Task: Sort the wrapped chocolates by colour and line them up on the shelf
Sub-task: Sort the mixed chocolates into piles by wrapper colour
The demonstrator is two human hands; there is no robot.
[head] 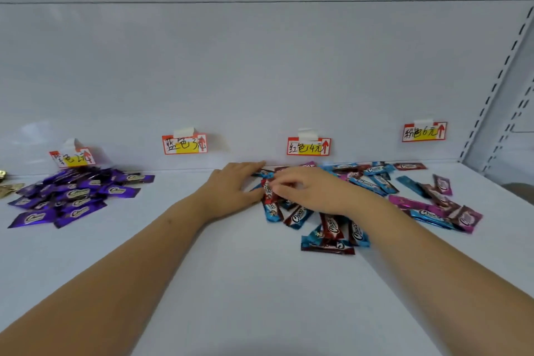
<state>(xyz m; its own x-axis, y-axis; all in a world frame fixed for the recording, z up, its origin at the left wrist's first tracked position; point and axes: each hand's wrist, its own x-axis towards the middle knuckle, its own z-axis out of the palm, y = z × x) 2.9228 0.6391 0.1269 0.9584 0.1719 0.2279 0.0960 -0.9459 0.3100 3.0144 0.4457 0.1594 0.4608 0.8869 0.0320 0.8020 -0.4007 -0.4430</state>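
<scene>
Left hand (231, 182) fingers flat on mixed chocolates (326, 228), right hand (306, 188) fingers curled, pinching a red chocolate (268, 192)

Purple chocolates (72, 196) heaped — blue, red, pink mixed chocolates (361, 199) — on a white shelf (231, 283).

Four handwritten price tags are taped along the shelf's back wall, each with a red arrow pointing up. The blue tag (184, 144) reads "蓝色3元", the red tag (309, 147) "红色4元", the pink tag (424, 132) "粉色6元". The leftmost tag (72, 157) shows only "色2元" clearly. The chocolate wrappers (331, 225) carry a "Choco" logo; their small print is unreadable.
</scene>
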